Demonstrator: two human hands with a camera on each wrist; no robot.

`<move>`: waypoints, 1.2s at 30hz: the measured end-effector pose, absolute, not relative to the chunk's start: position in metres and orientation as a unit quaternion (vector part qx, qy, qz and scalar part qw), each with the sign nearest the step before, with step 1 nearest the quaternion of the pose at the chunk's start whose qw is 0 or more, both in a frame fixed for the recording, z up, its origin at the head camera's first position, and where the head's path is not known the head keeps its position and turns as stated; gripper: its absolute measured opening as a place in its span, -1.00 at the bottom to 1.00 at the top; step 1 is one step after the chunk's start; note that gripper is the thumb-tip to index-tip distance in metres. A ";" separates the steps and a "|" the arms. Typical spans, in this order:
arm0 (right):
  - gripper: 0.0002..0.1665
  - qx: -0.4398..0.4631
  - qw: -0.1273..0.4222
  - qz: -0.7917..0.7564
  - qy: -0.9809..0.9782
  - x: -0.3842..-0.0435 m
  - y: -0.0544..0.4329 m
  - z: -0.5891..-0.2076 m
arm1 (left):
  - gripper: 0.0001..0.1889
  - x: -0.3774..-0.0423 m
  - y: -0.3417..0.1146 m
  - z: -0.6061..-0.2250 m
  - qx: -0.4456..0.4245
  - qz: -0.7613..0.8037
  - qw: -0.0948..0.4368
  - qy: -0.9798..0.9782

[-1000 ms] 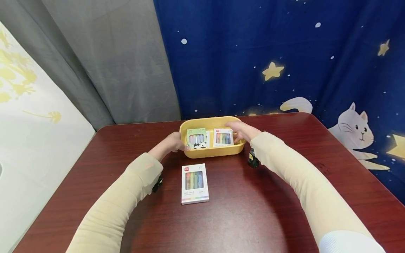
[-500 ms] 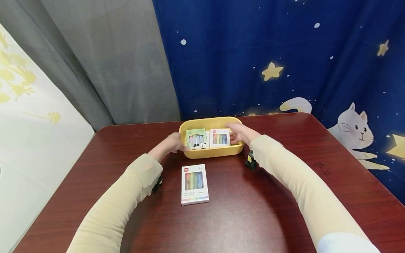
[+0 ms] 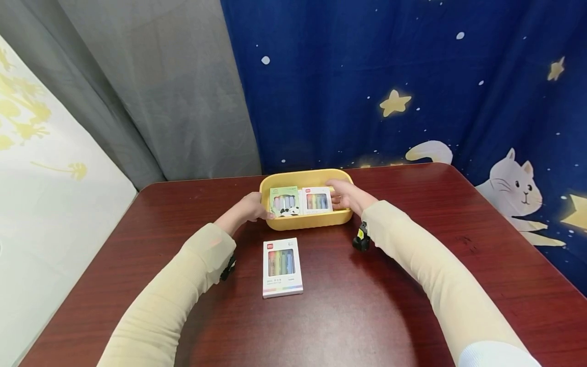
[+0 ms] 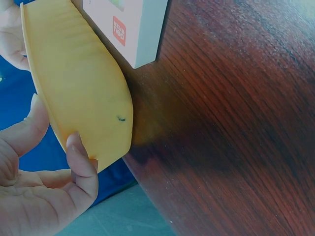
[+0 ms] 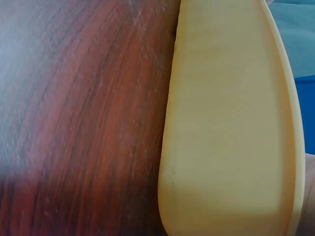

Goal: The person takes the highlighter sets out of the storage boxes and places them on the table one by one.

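A yellow basket (image 3: 312, 220) stands near the table's far edge. My left hand (image 3: 251, 206) grips its left end; in the left wrist view, thumb and fingers pinch the basket's wall (image 4: 83, 83). Inside lie a green panda-print box of pens (image 3: 284, 198) on the left and a white windowed box of coloured pens (image 3: 317, 200) on the right. Part of another white box shows between them. My right hand (image 3: 345, 193) reaches into the basket, its fingers against the white box's right side. The right wrist view shows mostly the basket's outer wall (image 5: 221, 123), which hides the fingers.
A larger white box of coloured pens (image 3: 282, 270) lies face up on the dark red table (image 3: 348, 316), in front of the basket and between my forearms. Behind the table hang a grey curtain (image 3: 183, 92) and a blue starry curtain (image 3: 321, 92).
Inside the basket, the white box has shifted left toward the green box, with my right hand following it. My left hand and the basket have stayed in place.
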State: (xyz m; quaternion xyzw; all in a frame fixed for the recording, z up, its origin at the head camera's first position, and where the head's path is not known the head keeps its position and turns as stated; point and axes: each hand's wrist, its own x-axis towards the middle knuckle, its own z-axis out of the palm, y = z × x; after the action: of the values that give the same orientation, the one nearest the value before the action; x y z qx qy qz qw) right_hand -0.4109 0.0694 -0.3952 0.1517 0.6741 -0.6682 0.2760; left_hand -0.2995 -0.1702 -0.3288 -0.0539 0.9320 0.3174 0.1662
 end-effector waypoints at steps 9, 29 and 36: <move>-0.39 0.161 0.261 -0.680 0.666 -0.379 0.060 -0.364 | -0.47 -0.299 -0.170 -0.328 -0.054 0.318 0.168 0.931; -0.44 0.164 0.290 -0.675 0.658 -0.453 0.078 -0.440 | -0.49 -0.299 -0.170 -0.329 -0.055 0.315 0.167 0.933; -0.53 0.101 0.362 -0.677 0.633 -0.470 0.080 -0.458 | -0.49 -0.298 -0.170 -0.329 -0.055 0.319 0.167 0.931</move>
State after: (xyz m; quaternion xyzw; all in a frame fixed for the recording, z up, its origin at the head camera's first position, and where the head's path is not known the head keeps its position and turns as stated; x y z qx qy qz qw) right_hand -0.4703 0.0800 -0.4582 0.1006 0.6327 -0.6771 0.3621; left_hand -0.2981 -0.1704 -0.3295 -0.0546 0.9314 0.3188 0.1672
